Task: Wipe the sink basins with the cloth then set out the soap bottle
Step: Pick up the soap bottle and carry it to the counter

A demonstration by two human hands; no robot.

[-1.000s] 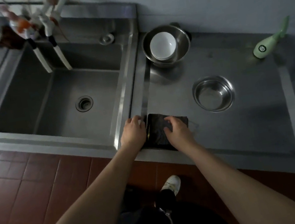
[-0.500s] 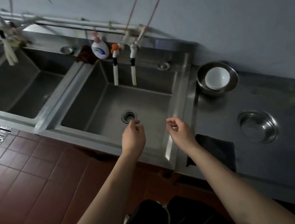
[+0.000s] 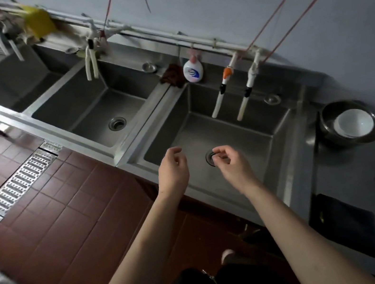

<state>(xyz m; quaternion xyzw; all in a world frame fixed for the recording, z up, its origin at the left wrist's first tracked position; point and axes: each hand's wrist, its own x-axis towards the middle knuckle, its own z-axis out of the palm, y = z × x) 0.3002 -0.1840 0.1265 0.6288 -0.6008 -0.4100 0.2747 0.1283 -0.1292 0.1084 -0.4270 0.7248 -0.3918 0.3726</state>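
sink basins: two are seen side by side, both bare.
cloth: dark, laid flat on the counter to the right, no longer held as one second ago.
hands: left hand and right hand are loosely curled, nothing is held.
soap bottle: stood on the back ledge between basins.
risk: bottle may be knocked into a basin if reached carelessly.

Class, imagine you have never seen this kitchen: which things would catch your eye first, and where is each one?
Two bare hands, the left hand and the right hand, hover empty over the nearer sink basin. The white soap bottle stands on the ledge at the back, between the two basins. The dark cloth lies flat on the steel counter at the right, near its front edge.
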